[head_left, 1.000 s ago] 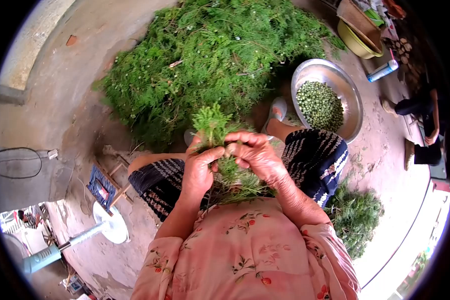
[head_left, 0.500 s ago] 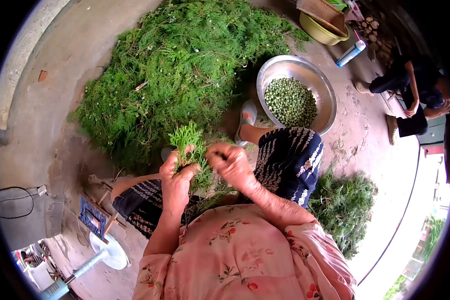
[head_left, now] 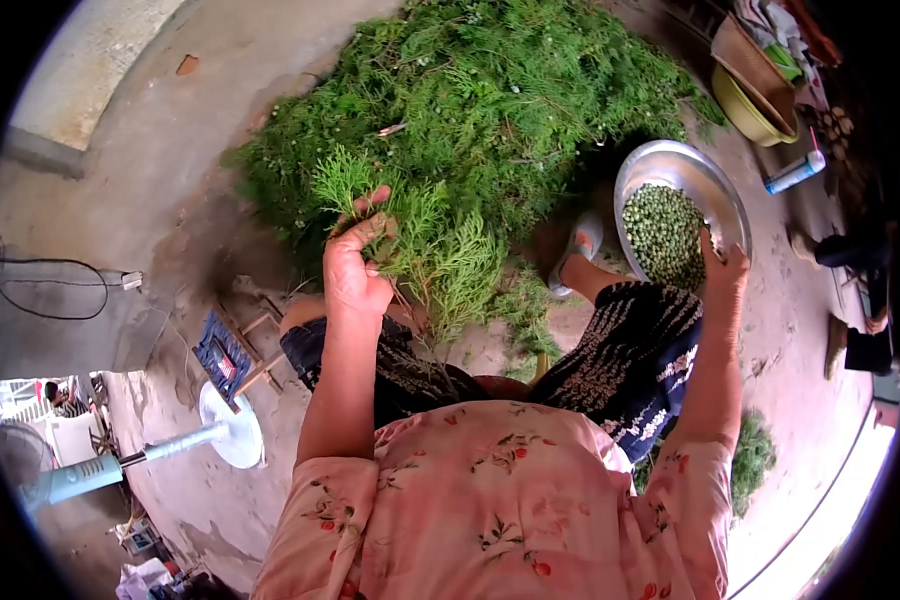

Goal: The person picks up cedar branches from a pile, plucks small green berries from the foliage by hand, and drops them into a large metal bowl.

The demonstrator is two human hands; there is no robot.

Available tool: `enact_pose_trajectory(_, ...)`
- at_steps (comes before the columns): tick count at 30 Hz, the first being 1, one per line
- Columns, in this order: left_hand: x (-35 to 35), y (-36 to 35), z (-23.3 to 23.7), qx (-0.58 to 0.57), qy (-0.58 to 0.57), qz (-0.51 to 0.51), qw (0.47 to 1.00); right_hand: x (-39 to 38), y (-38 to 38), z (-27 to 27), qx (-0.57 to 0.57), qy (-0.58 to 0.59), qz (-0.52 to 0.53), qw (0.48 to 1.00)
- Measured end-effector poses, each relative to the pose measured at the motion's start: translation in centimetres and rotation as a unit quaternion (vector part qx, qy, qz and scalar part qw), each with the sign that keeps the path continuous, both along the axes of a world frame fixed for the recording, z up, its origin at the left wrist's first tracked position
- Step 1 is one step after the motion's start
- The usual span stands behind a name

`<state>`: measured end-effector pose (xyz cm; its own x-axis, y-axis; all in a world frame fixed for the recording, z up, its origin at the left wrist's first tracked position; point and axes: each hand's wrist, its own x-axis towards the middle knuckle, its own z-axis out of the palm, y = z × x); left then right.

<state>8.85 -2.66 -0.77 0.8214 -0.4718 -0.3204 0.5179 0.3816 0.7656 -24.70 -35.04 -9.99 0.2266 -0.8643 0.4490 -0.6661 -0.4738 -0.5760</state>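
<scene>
My left hand (head_left: 358,265) is closed around a leafy evergreen branch (head_left: 450,265). Its flat, feathery sprays fan out on both sides of my fingers, and its thin stems hang toward my lap. Over on the right, my right hand (head_left: 725,265) reaches over the near right rim of a metal basin (head_left: 635,170). Its fingers are apart and point down at the small round green cones (head_left: 662,230) heaped inside. In front of me spreads a big pile of cut evergreen branches (head_left: 500,110), close behind the held branch.
A pedestal fan (head_left: 185,440) and a small wooden stool (head_left: 232,355) stand to the left. At the back right are a yellow tub (head_left: 745,110) and a blue-white canister (head_left: 796,172). More greenery (head_left: 755,460) lies by my right side. Another person (head_left: 860,290) sits far right.
My right hand has left the branch and moved right to the basin. My left hand still holds the greenery, now farther from my right hand. The whole view has shifted.
</scene>
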Motion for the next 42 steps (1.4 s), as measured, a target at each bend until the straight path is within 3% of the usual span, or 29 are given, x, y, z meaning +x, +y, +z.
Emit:
enact_pose_trajectory(2, 0.1, -0.1, 0.9, -0.035, 0.027, 0.002, 0.999, -2.3, -2.2, -1.4, -0.077, 0.08, -0.004, 0.994)
enact_pose_trajectory(4, 0.4, 0.2, 0.9, -0.087, 0.05, -0.02, 0.995, -3.5, -3.5, -1.3, 0.128, 0.186, -0.157, 0.961)
enact_pose_trajectory(7, 0.3, 0.1, 0.8, -0.151, 0.044, -0.028, 0.987, -7.8, -6.9, -5.4, 0.123, 0.191, -0.172, 0.959)
enact_pose_trajectory(11, 1.8, 0.2, -2.2, -0.255, 0.094, -0.044, 0.961, -8.4, -7.9, -5.5, 0.002, 0.281, -0.141, 0.949)
enact_pose_trajectory(12, 1.6, -0.1, -2.5, -0.266, 0.046, -0.055, 0.961, -9.3, -10.1, -7.5, 0.002, 0.281, -0.137, 0.95)
enact_pose_trajectory(13, 2.9, 0.3, -5.0, -0.264, 0.043, -0.05, 0.962, -10.8, -13.6, -11.3, 0.034, -0.006, -0.138, 0.99)
enact_pose_trajectory(14, 5.0, 1.1, -9.2, -0.337, 0.026, -0.114, 0.934, -12.0, -16.4, -13.7, 0.066, -0.293, -0.128, 0.945)
enact_pose_trajectory(15, 4.1, 0.5, -6.1, -0.406, 0.008, -0.177, 0.897, -12.0, -16.4, -11.1, 0.218, -0.677, -0.05, 0.701)
enact_pose_trajectory(16, 0.8, 0.3, -3.8, -0.314, -0.097, -0.06, 0.942, -11.9, -15.4, -9.3, 0.226, -0.581, -0.142, 0.769)
enact_pose_trajectory(17, 1.4, 0.2, -4.7, -0.313, -0.1, -0.054, 0.943, -13.7, -16.1, -10.0, 0.212, -0.313, -0.144, 0.914)
enact_pose_trajectory(19, 3.3, -0.2, -7.5, -0.503, -0.045, -0.231, 0.832, -9.5, -10.0, -2.9, 0.21, -0.328, -0.138, 0.911)
enact_pose_trajectory(20, 2.4, 0.0, -6.6, -0.418, -0.069, -0.15, 0.893, -11.3, -12.1, -4.8, 0.21, -0.327, -0.135, 0.911)
enact_pose_trajectory(22, 2.4, -0.1, -6.6, -0.445, -0.027, -0.185, 0.876, -16.1, -18.7, -10.4, 0.094, -0.141, -0.216, 0.962)
enact_pose_trajectory(23, 2.3, -0.1, -6.7, -0.471, 0.018, -0.224, 0.853, -15.8, -18.2, -10.2, 0.095, -0.138, -0.212, 0.963)
enact_pose_trajectory(24, 1.4, 0.4, -6.6, -0.404, 0.065, -0.104, 0.906, -14.8, -17.2, -9.6, 0.034, -0.001, -0.268, 0.963)
enact_pose_trajectory(25, 1.4, 0.2, -6.2, -0.405, 0.063, -0.104, 0.906, -13.8, -16.0, -9.1, -0.029, 0.136, -0.319, 0.938)
enact_pose_trajectory(27, 1.1, -0.6, -5.0, -0.436, 0.118, -0.115, 0.885, -10.6, -13.4, -8.2, 0.014, 0.008, -0.123, 0.992)
enact_pose_trajectory(28, 0.6, -0.9, -4.2, -0.363, 0.097, -0.045, 0.926, -8.0, -10.7, -7.3, 0.021, -0.076, -0.003, 0.997)
enact_pose_trajectory(29, 0.7, -1.1, -4.7, -0.365, 0.102, -0.049, 0.924, -0.3, -0.8, 1.0, 0.062, -0.047, 0.091, 0.993)
enact_pose_trajectory(30, 0.8, -1.3, -5.5, -0.307, 0.101, -0.01, 0.946, 2.8, 2.5, 2.2, 0.298, -0.224, 0.121, 0.92)
enact_pose_trajectory(31, 0.9, -1.5, -6.0, -0.246, 0.099, 0.029, 0.964, 6.6, 8.6, 5.8, 0.354, -0.193, 0.162, 0.901)
enact_pose_trajectory(32, 0.7, -2.0, -5.4, -0.309, 0.061, -0.032, 0.948, 7.8, 11.9, 7.5, 0.384, -0.036, 0.315, 0.867)
enact_pose_trajectory(33, 0.5, -1.9, -5.0, -0.309, 0.069, -0.036, 0.948, 9.5, 14.6, 6.6, 0.353, -0.008, 0.42, 0.836)
enact_pose_trajectory(35, 0.0, -1.4, -4.7, -0.328, -0.048, -0.069, 0.941, 10.5, 20.1, 4.5, 0.586, -0.081, 0.47, 0.656)
enact_pose_trajectory(36, -0.3, -1.7, -4.7, -0.238, -0.047, 0.016, 0.97, 11.0, 21.9, 4.9, 0.678, -0.142, 0.439, 0.571)
enact_pose_trajectory(37, 0.0, -1.6, -5.2, -0.24, -0.041, 0.013, 0.97, 11.4, 23.0, 5.2, 0.756, -0.203, 0.402, 0.475)
enact_pose_trajectory(39, 1.3, -0.8, -6.1, -0.404, -0.015, -0.109, 0.908, 11.9, 23.8, 4.8, 0.777, -0.197, 0.368, 0.47)
enact_pose_trajectory(41, 2.1, -0.3, -6.2, -0.399, -0.006, -0.096, 0.912, 11.9, 23.4, 5.1, 0.799, -0.189, 0.336, 0.462)
enact_pose_trajectory(42, 2.4, 0.0, -6.1, -0.356, 0.003, -0.074, 0.931, 11.8, 22.8, 5.9, 0.77, -0.188, 0.32, 0.519)
